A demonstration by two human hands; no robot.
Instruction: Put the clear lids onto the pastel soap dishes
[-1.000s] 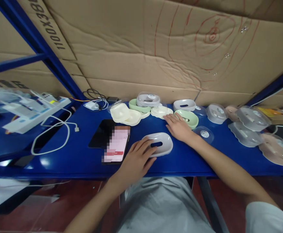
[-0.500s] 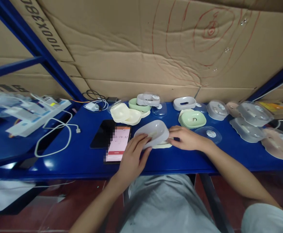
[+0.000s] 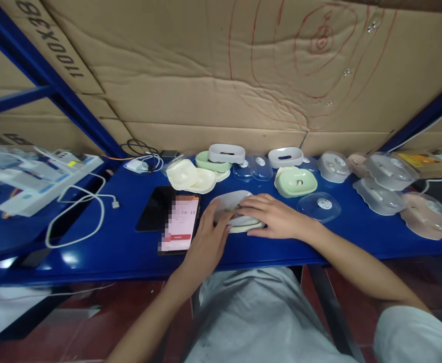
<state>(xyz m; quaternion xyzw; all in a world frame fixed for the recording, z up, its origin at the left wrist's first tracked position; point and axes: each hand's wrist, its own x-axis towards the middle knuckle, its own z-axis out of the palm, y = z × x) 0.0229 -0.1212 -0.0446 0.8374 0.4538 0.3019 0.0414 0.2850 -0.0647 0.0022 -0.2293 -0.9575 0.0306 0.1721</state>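
A pale grey oval soap dish (image 3: 226,200) lies low on the blue table before me, over a cream piece (image 3: 243,229) whose edge shows below it. My left hand (image 3: 210,232) holds its left side, fingers over the rim and thumb along the near side. From the right, my right hand (image 3: 272,217) lies over the other side, its fingers reaching inside and its thumb low at the near edge. Both hands cover much of the dish, so its inside is mostly hidden.
Left of my hands lie a lit phone (image 3: 179,222) and a dark one (image 3: 155,209). Behind are cream pieces (image 3: 190,179), a grey dish (image 3: 226,153) and clear lids (image 3: 262,167). A green dish (image 3: 295,182) and lidded dishes (image 3: 391,170) stand right; a power strip (image 3: 50,184) lies left.
The grey dish went from tilted to lying flatter on the cream piece. My right hand moved left onto it. A clear lid slid off the rear grey dish to the right.
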